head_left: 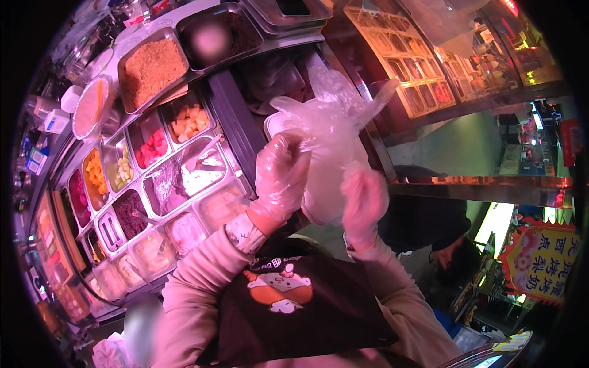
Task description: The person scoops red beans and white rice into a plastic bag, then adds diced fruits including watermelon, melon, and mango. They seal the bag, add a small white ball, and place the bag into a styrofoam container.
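Observation:
A thin translucent plastic bag spreads in front of me, its handles fanned out at the far end. A pale shape with rounded corners shows through or under it; I cannot make out what it is. My left hand, in a clear disposable glove, pinches the bag's left edge with curled fingers. On the opposite edge is my right hand, closed against the bag and blurred by motion, its fingertips not clear.
To the left, a counter holds metal pans with diced orange fruit, red cubes and a white filling. Beyond them stand a tray of brown crumbs and a dark-filled tray. Another person is at the right.

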Motion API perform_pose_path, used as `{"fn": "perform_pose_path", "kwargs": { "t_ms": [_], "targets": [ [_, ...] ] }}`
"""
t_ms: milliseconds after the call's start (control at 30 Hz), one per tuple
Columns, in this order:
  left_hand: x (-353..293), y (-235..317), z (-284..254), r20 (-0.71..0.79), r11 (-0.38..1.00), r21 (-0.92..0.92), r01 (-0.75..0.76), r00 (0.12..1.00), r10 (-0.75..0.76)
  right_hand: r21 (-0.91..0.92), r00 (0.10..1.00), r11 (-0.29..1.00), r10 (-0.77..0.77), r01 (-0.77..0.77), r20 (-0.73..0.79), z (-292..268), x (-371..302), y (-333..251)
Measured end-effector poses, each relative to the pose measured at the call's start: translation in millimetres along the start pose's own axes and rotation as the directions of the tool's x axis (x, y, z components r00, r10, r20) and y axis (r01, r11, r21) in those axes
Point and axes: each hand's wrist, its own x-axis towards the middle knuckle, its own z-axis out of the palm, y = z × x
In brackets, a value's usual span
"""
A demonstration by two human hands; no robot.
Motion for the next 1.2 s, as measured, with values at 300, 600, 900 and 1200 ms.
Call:
{"fn": "perform_pose_path", "kwargs": {
  "t_ms": [300, 600, 900, 1200],
  "targets": [
    [-4, 27, -21, 0.28, 0.779, 0.334, -0.531, 0.845, 0.456, 0.316, 0.98, 0.928, 0.181, -0.198, 0.081, 63, 12, 13],
    [19, 24, -31, 0.038, 0.845, 0.275, -0.458, 0.884, 0.467, -0.402, 0.986, 0.9, -0.155, 0.169, 0.069, 81, 42, -4],
    [30, -2, -57, 0.22, 0.726, 0.513, -0.458, 0.888, 0.404, 0.536, 0.599, 0.27, 0.288, -0.8, 0.748, 90, 66, 8],
    [33, -1, -80, 0.482, 0.392, 0.722, -0.57, 0.821, 0.307, 0.836, 0.828, 0.043, 0.178, -0.546, 0.532, 136, 86, -1]
  ]
}}
